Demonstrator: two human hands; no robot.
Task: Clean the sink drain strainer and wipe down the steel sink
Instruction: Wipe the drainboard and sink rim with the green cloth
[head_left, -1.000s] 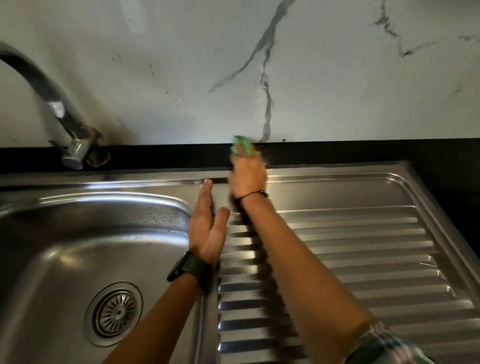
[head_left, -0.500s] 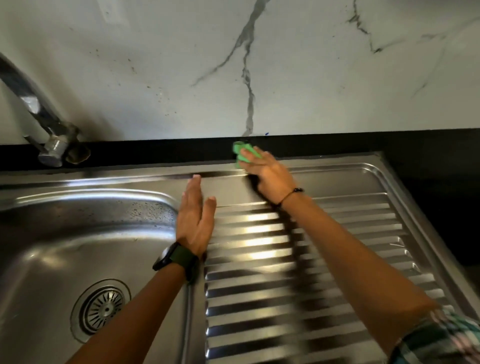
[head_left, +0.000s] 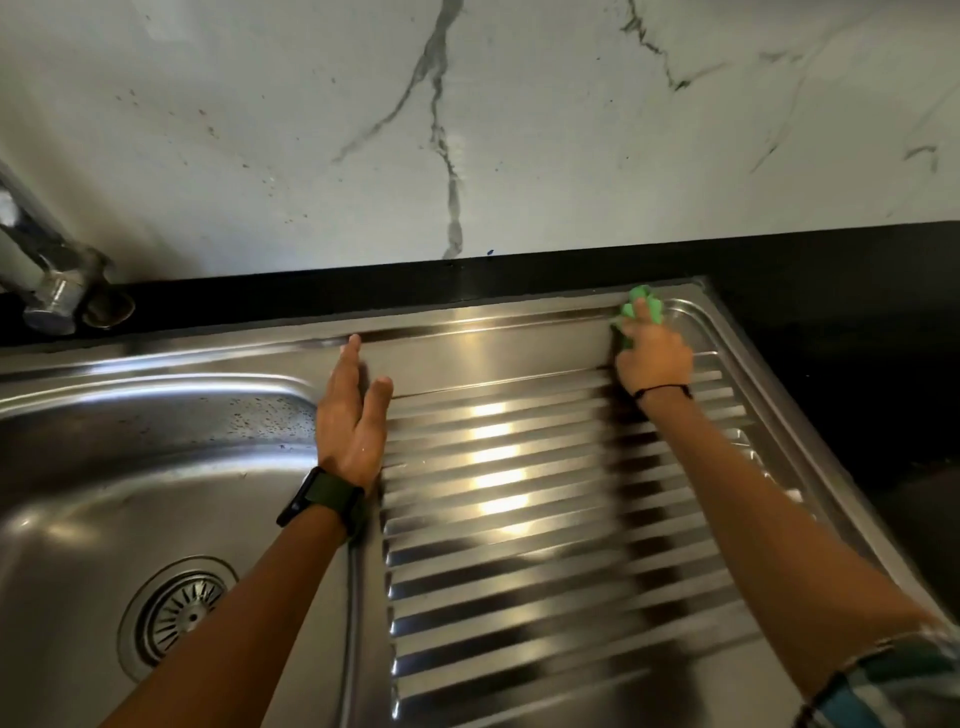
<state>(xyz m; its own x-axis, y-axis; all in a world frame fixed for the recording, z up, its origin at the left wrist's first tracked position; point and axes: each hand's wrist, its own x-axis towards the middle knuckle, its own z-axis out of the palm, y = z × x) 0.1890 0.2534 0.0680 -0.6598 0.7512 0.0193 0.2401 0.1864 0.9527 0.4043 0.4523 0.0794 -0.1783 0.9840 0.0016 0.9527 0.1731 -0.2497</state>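
A steel sink (head_left: 130, 467) with a ribbed draining board (head_left: 519, 519) fills the view. Its round drain strainer (head_left: 179, 613) sits in the basin at lower left. My right hand (head_left: 652, 358) grips a green scrub pad (head_left: 644, 304) and presses it on the far right corner of the draining board. My left hand (head_left: 353, 410), with a dark watch on the wrist, rests flat with straight fingers on the ridge between basin and board.
A chrome tap (head_left: 47, 270) rises at the far left from the black counter (head_left: 831, 291), which runs behind and right of the sink. A white marble wall (head_left: 467, 104) stands close behind.
My right hand has slid the green pad rightward along the back edge of the draining board to its far right corner. My left hand has stayed put.
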